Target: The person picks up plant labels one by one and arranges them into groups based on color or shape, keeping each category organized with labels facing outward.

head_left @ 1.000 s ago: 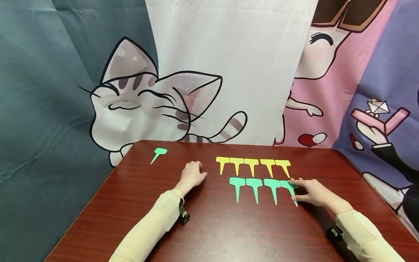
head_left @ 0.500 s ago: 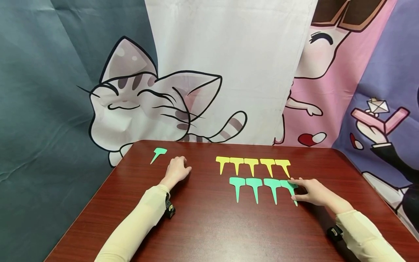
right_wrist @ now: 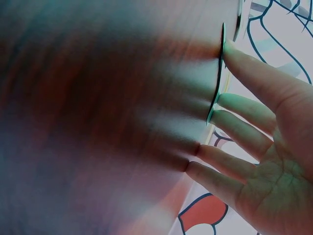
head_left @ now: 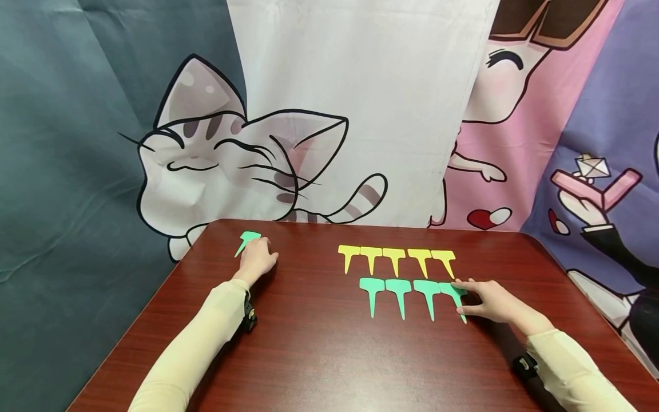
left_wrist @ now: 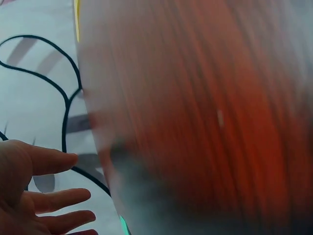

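Note:
T-shaped plant labels lie flat on the table. My left hand [head_left: 255, 260] is beside a lone green plant label [head_left: 250, 235] at the far left and partly overlaps it in the head view; whether it touches cannot be told. In the left wrist view, that hand's fingers [left_wrist: 63, 200] are loosely extended with nothing between them. On the right, my right hand [head_left: 491, 300] rests with thumb and fingertips on the rightmost label [head_left: 447, 288] of the green row. The right wrist view shows its fairly straight fingers [right_wrist: 239, 129] touching this label [right_wrist: 218, 81], seen edge-on.
Behind the green row [head_left: 373, 284] runs a row of several yellow plant labels [head_left: 371, 252], their heads side by side. Both rows are right of the middle of the dark red wooden table [head_left: 319, 349]. A printed cloth [head_left: 401, 103] hangs behind the far edge.
My left hand has moved left and away from me across the table, up to the lone green plant label. The right hand has kept its place on the row's end label.

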`<state>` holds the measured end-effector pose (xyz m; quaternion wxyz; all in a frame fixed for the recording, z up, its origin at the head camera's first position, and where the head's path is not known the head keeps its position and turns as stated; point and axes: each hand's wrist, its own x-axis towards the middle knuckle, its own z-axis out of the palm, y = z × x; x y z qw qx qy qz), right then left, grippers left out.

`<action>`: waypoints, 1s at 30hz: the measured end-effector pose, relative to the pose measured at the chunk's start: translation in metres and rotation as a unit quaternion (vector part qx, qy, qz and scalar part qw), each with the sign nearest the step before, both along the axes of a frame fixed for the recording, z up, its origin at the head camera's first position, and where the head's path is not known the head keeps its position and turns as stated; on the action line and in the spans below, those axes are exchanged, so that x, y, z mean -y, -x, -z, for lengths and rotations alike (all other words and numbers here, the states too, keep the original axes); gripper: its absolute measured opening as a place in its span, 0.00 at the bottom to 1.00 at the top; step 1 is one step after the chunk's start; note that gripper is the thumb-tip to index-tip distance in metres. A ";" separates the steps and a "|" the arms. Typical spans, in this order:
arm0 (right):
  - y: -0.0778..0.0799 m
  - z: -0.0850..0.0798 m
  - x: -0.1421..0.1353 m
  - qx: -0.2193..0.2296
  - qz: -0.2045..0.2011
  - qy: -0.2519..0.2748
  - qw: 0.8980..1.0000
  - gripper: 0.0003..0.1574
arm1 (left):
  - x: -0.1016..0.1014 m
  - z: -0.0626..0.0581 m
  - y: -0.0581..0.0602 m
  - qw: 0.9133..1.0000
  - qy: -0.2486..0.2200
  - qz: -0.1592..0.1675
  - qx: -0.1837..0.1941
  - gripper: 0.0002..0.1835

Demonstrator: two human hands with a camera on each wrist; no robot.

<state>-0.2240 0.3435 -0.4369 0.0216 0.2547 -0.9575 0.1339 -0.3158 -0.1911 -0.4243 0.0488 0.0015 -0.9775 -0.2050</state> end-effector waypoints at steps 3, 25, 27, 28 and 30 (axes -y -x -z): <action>0.000 0.001 0.000 -0.002 -0.001 0.000 1.000 0.40 | 0.008 0.001 0.004 1.000 0.012 -0.005 0.000 0.22; 0.000 0.001 0.000 0.000 0.002 0.000 1.000 0.40 | 0.046 0.009 0.023 0.998 0.050 -0.031 -0.015 0.22; 0.000 0.001 0.000 -0.001 0.002 0.000 1.000 0.40 | 0.048 0.010 0.024 0.998 0.052 -0.032 -0.017 0.22; 0.000 0.000 0.000 -0.002 0.001 0.000 1.000 0.40 | 0.049 0.010 0.024 0.998 0.054 -0.032 -0.016 0.23; 0.000 0.000 0.000 -0.002 0.000 -0.001 1.000 0.40 | 0.051 0.010 0.024 0.998 0.059 -0.032 -0.015 0.24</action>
